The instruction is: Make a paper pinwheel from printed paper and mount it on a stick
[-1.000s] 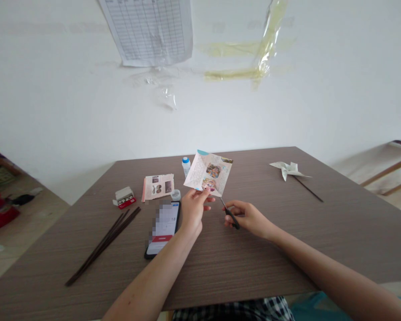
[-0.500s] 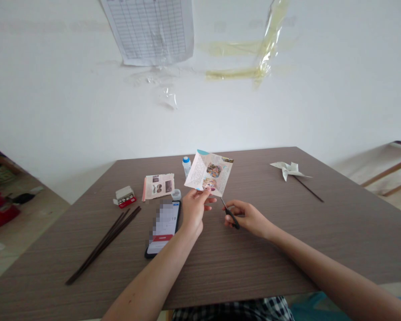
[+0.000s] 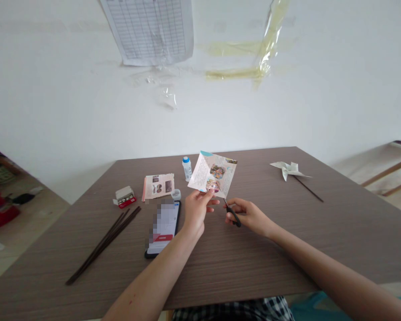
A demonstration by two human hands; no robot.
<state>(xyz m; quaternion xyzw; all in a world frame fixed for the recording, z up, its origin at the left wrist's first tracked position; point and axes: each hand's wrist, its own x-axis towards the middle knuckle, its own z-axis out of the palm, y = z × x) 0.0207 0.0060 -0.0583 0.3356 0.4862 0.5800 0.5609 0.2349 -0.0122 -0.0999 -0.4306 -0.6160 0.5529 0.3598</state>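
Note:
A printed sheet of paper point(image 3: 214, 174) with small pictures and creases is pinched at its lower edge by my left hand point(image 3: 197, 209), thumb on top. My right hand point(image 3: 249, 215) grips a pair of black-handled scissors point(image 3: 233, 216), whose blades point up at the paper's lower right corner. How far the blades reach into the paper is too small to tell. Below my left wrist lies a phone point(image 3: 162, 234) with a lit screen. A blue-capped white bottle point(image 3: 186, 168) stands just behind the paper.
On the wooden table point(image 3: 270, 267), printed paper pieces point(image 3: 158, 186), a small round white container point(image 3: 176, 195), an open red-and-white box point(image 3: 124, 197) and several dark sticks point(image 3: 103, 245) lie at left. A paper pinwheel point(image 3: 289, 170) on a stick lies at right. A wall rises behind.
Both hands have shifted slightly to the right, carrying the paper and the scissors. More of the blue-capped bottle now shows beside the paper.

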